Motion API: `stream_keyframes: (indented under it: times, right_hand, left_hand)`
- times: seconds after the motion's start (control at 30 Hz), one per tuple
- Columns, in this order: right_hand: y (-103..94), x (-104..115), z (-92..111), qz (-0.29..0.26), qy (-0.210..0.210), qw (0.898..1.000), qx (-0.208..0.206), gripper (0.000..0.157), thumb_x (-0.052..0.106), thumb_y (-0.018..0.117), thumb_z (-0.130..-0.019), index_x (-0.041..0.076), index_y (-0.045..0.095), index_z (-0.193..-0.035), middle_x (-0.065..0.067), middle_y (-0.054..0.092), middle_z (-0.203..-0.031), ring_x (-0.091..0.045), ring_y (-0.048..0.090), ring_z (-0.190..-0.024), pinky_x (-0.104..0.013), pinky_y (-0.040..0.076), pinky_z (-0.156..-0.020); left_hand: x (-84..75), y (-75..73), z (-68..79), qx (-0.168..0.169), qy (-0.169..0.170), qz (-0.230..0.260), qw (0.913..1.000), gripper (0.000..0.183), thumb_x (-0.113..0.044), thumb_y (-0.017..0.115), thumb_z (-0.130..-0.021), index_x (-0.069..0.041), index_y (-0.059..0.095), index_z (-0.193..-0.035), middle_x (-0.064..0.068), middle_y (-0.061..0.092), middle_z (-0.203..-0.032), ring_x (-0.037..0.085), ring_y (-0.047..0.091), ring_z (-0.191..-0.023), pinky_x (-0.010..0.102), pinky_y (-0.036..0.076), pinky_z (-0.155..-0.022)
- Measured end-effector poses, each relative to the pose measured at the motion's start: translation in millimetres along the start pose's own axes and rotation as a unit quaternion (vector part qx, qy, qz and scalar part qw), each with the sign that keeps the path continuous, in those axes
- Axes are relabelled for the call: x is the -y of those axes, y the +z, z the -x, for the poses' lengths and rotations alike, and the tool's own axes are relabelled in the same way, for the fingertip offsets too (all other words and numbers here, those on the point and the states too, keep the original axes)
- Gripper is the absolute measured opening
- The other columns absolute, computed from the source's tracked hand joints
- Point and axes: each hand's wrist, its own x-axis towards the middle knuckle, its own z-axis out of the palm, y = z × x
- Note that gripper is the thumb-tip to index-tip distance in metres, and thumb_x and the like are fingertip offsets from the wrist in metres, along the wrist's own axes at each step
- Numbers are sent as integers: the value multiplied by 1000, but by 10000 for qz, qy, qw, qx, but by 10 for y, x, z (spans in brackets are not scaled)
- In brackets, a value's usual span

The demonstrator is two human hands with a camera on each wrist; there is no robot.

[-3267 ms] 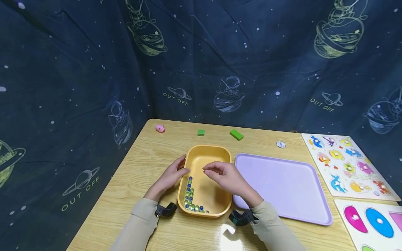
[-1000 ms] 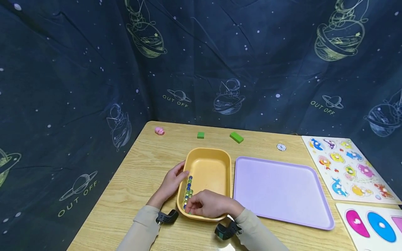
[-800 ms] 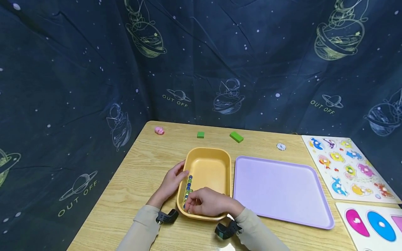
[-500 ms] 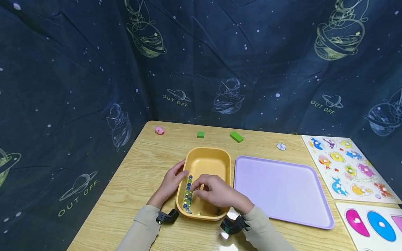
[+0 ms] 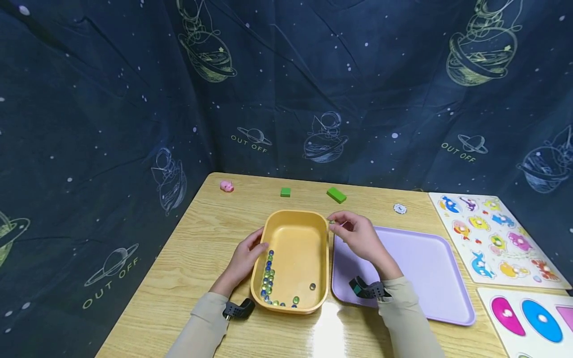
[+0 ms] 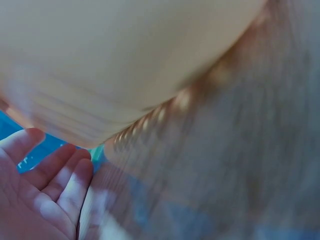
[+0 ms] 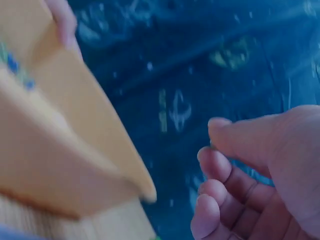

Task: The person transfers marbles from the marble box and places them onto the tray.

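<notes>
A yellow-orange plastic tub (image 5: 295, 238) stands in the middle of the table in the head view. Glass marbles (image 5: 266, 283), blue and yellow-green, line its left wall and near corner, and a few lie apart toward the near right. My left hand (image 5: 243, 258) holds the left rim, its thumb over the edge and fingers along the outside. Just beyond the tub's right rim, my right hand (image 5: 358, 236) pinches a small greenish marble (image 5: 332, 222) between thumb and forefinger. In the right wrist view, the fingertips almost hide that marble.
A lilac tray (image 5: 421, 268) lies right of the tub, partly under my right forearm. Behind are a pink toy pig (image 5: 227, 186), two green blocks (image 5: 336, 195) and a round white chip (image 5: 400, 209). Puzzle boards (image 5: 497, 238) lie at the far right.
My right hand has left the marbles in the tub and moved right and away, past the right rim, with a marble pinched. A few marbles now lie apart; the left hand stays put.
</notes>
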Motion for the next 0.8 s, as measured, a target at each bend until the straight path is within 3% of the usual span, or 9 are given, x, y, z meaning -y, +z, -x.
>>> stream_keyframes:
  times: [0.13,0.3,0.4,0.6,0.8]
  right_hand:
    - [-123,-221,-26,42,367,9989,-275,15,19,64,-85,18,64,-100,-3,59,-83,-24,56,-69,-29,48,-53]
    - [-182,-445,-32,137,660,9967,-459,19,16,63,-84,9,64,-103,-6,59,-84,-23,56,-68,-27,48,-53]
    - [-169,-578,-39,230,746,9954,-547,20,12,63,-83,4,63,-102,-8,60,-83,-22,56,-66,-26,47,-52]
    - [-96,-802,-58,324,1039,9920,-638,15,14,65,-82,7,65,-96,-7,63,-80,-22,58,-63,-26,47,-50]
    - [6,-906,-53,906,960,9883,-764,12,18,69,-80,10,68,-90,-3,65,-81,-16,57,-69,-26,47,-54]
  left_hand:
    - [-3,4,2,-66,24,-95,9999,46,-17,52,-92,-17,41,-136,5,46,-134,19,49,-116,29,42,-93]
    - [-14,10,9,-136,44,-192,9997,46,-18,52,-92,-16,41,-136,5,45,-135,20,47,-118,32,39,-96]
    - [-21,2,12,-106,-9,-198,9997,46,-19,51,-92,-17,41,-137,4,42,-137,19,44,-121,32,37,-97]
    - [-153,-16,50,102,-161,-93,9998,46,-17,50,-93,-14,39,-138,6,39,-140,21,41,-124,35,35,-100]
    - [-220,-13,71,183,-83,-136,9997,47,-17,49,-94,-10,36,-139,8,36,-142,21,36,-127,35,31,-102]
